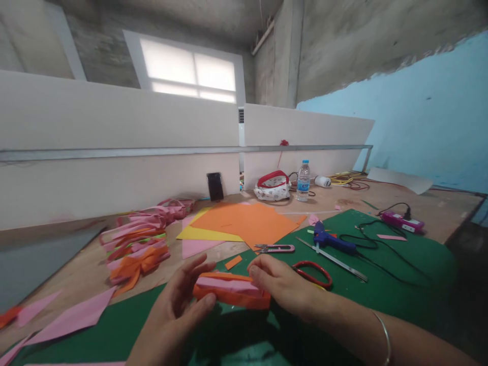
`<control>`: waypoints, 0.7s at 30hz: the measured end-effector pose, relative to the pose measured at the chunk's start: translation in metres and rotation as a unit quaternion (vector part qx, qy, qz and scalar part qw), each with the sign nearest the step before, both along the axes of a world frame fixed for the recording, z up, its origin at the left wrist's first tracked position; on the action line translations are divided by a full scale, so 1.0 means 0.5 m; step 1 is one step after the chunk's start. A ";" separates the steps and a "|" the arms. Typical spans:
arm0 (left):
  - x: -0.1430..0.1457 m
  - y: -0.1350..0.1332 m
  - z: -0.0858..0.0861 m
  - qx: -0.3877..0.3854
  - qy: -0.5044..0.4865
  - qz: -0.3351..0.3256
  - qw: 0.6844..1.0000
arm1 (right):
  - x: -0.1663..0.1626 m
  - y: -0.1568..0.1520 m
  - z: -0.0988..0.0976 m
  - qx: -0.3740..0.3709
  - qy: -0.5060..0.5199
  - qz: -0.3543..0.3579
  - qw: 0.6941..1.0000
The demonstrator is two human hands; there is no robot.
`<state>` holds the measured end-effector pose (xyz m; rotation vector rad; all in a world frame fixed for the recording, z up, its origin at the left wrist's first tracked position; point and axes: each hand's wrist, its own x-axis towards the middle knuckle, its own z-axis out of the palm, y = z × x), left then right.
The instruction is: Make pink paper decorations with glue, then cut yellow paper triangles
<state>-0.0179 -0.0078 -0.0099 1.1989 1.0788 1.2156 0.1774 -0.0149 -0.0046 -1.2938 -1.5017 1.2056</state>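
Note:
Between my hands, above the green mat (pixel 125 325), is a folded orange and pink strip loop (pixel 232 297), of paper or felt. My left hand (pixel 183 300) holds its left end, with the thumb in front and the fingers curved behind. At the right end, my right hand (pixel 278 282) pinches the loop between thumb and bent fingers. Just beyond it lie a small orange scrap (pixel 233 262) and pink-handled thread snips (pixel 280 248). Red-handled scissors (pixel 324 272) lie partly hidden behind my right hand.
A blue glue gun (pixel 335 241) with a cord and a metal ruler (pixel 343 265) lie on the right. Orange sheets (pixel 251 221) sit further back. Strip bows (pixel 141 239) are piled left. A phone (pixel 215 186), a pouch (pixel 272 188) and a water bottle (pixel 303 181) stand near the white partition.

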 end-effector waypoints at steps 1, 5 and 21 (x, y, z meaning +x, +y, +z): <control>-0.001 0.003 -0.001 -0.001 -0.004 0.006 1.000 | 0.002 -0.005 0.000 0.085 -0.071 -0.009 0.994; -0.003 0.005 -0.003 0.004 0.000 0.029 1.000 | 0.005 -0.024 0.001 0.313 -0.152 -0.007 0.937; -0.001 -0.018 -0.015 0.132 0.081 -0.017 0.988 | -0.036 -0.026 -0.019 0.470 -0.276 -0.039 0.837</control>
